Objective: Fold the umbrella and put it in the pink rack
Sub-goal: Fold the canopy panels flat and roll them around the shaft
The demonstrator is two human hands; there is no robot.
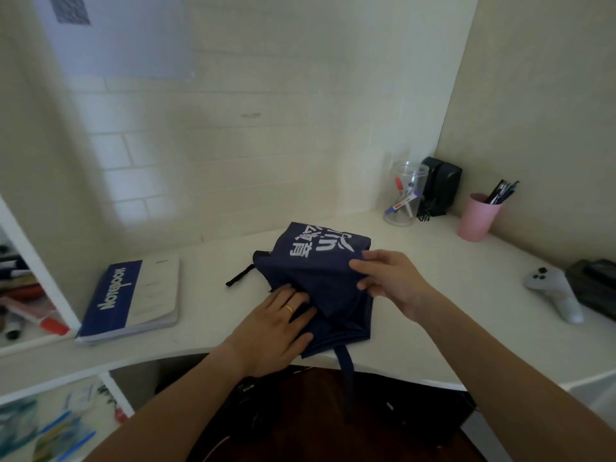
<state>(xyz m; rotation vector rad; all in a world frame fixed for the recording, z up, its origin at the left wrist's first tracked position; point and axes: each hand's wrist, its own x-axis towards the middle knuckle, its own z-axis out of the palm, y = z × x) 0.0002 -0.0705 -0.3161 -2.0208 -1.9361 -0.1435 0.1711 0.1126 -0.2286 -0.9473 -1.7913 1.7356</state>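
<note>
A navy blue umbrella [316, 271] with white printed characters lies collapsed and loosely bunched on the white desk [416, 328]. Its black wrist strap [240, 276] trails off to the left, and a blue closing strap [346, 361] hangs over the desk's front edge. My left hand [276, 328], wearing a gold ring, presses flat on the near left part of the fabric. My right hand [386, 278] pinches a fold of the canopy on its right side, lifted slightly. No pink rack is in view; a pink cup [478, 218] with pens stands at the back right.
A blue and white notebook [133, 298] lies left of the umbrella. A clear jar with markers [405, 195] and a black speaker [440, 185] stand in the back corner. A grey game controller [553, 291] rests at the right. A shelf with clutter [20, 295] is at far left.
</note>
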